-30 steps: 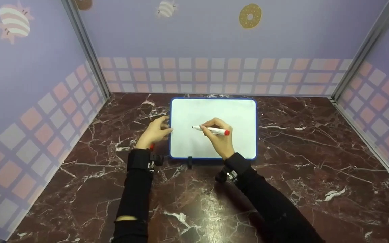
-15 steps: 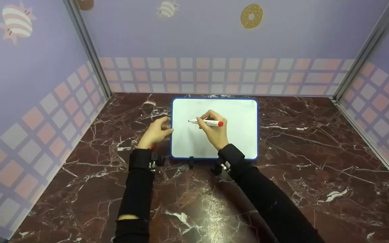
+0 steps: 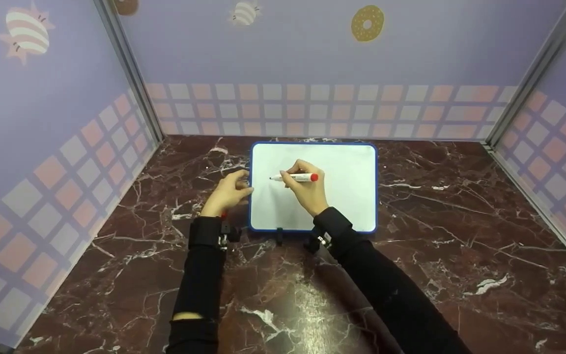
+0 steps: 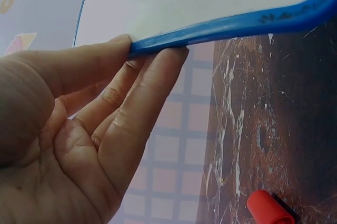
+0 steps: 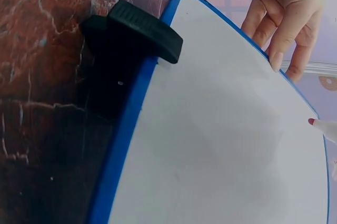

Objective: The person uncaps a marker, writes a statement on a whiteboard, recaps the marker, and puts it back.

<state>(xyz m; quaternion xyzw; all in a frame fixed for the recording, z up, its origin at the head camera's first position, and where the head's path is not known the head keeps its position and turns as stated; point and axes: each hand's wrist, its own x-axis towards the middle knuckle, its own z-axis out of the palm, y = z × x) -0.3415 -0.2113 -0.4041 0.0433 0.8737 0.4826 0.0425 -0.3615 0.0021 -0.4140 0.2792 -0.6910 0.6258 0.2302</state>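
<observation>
A whiteboard (image 3: 347,196) with a blue rim is propped up on the table, its surface showing no clear marks. My left hand (image 3: 226,192) pinches the board's left edge, thumb on the front and fingers behind, as the left wrist view shows. In my right hand (image 3: 311,191) is a white marker (image 3: 298,177) with a red end, held like a pen. Its uncapped tip points left, close over the left part of the board. The right wrist view catches only the red tip and white front of the marker (image 5: 325,128).
A red cap (image 4: 268,208) lies on the dark marbled table (image 3: 435,285) below my left hand. One black stand foot (image 5: 145,29) grips the board's lower edge. Patterned purple panels (image 3: 312,59) close off the back and both sides.
My right hand has moved the marker up and to the left over the board, the last half second mostly leftward. My left hand keeps its grip on the edge.
</observation>
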